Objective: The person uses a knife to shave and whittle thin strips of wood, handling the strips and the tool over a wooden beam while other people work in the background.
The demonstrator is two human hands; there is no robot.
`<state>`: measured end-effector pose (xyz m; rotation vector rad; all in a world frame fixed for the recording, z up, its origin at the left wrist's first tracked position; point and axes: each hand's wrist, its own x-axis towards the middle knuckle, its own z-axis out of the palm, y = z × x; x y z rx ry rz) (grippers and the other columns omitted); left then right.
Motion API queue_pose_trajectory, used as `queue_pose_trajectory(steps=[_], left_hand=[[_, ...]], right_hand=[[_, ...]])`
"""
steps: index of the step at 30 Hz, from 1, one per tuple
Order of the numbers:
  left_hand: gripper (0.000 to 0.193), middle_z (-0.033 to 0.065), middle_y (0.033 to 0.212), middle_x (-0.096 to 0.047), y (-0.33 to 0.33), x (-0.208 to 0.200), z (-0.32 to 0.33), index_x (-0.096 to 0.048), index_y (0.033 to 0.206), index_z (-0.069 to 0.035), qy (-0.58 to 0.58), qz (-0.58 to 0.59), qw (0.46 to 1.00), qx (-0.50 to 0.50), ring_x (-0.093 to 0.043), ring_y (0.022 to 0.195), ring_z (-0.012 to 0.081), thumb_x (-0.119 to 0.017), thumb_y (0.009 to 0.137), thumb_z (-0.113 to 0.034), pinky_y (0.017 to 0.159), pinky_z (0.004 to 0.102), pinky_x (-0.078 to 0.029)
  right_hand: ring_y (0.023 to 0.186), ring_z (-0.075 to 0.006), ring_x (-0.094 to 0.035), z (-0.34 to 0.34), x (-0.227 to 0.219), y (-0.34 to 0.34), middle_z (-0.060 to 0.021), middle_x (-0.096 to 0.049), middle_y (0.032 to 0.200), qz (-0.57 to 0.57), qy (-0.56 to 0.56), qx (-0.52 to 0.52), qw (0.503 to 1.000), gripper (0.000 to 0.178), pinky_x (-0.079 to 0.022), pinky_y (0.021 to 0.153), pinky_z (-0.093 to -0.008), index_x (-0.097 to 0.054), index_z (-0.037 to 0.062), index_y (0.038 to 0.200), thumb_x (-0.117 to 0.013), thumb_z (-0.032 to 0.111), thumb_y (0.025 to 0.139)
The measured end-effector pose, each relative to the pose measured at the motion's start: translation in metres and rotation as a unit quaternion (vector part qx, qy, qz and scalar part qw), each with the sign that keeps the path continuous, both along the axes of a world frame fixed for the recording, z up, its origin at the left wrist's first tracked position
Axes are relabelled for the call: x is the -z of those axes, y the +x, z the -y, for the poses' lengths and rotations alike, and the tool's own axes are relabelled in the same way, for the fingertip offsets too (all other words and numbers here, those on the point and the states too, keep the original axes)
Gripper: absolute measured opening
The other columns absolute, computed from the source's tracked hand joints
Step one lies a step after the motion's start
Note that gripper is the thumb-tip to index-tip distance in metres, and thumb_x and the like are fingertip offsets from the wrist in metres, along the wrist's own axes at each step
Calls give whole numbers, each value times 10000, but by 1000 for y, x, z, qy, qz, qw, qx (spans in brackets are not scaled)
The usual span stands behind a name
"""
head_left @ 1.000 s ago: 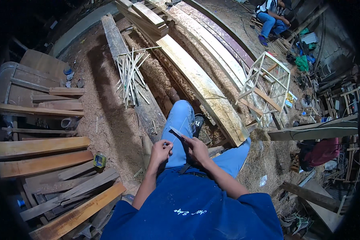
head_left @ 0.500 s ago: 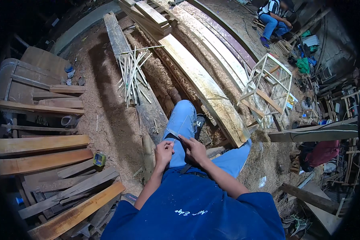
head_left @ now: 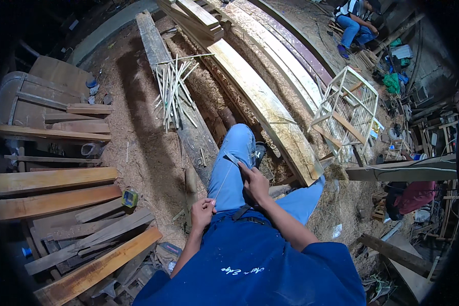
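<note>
Well, left hand (head_left: 203, 213): fingers pinching thin strip (head_left: 223, 181)
Right hand (head_left: 255, 183): fingers clamped on blade (head_left: 231, 157)
Plank (head_left: 262, 99): edge right of right hand, gap between
Hands: farther apart than before

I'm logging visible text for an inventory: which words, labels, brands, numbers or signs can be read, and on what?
Blue shirt: white lettering; I don't copy out its wording.
Yellow-edged item: any marking is too small to read.
White scrap: any print is too small to read.

Background dim | glare on pale plank (head_left: 279, 58) | dark shadow along ground (head_left: 137, 127) | edges bent, corners black
</note>
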<state>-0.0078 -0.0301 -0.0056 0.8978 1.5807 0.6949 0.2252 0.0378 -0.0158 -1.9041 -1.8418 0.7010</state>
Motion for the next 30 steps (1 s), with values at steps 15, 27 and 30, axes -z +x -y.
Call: queue_pose_trajectory(steps=[15, 27, 30], left_hand=[[121, 56, 674, -655, 53, 0, -94, -671, 962, -13, -52, 3, 998, 19, -545, 473, 85, -686, 904, -118, 402, 245, -394], [131, 9, 657, -612, 31, -5, -51, -680, 982, -12, -60, 56, 996, -22, -531, 549, 63, -706, 900, -110, 483, 219, -376], [126, 10, 658, -618, 24, -8, -37, -681, 968, -11, -62, 54, 996, -22, -534, 553, 57, -712, 897, -110, 492, 214, -374]], right_hand=[[700, -312, -644, 11, -5, -1, -95, -595, 821, -61, 31, -53, 996, 467, -526, 607, -423, -602, 348, 1314, -613, 160, 886], [678, -321, -643, 11, -8, -7, -94, -600, 848, 3, 37, -63, 997, 577, -530, 588, -434, -584, 338, 1335, -635, 116, 804], [656, -328, -647, 8, -4, -6, -108, -594, 825, 11, 48, -53, 997, 602, -530, 576, -455, -564, 348, 1347, -635, 122, 794]])
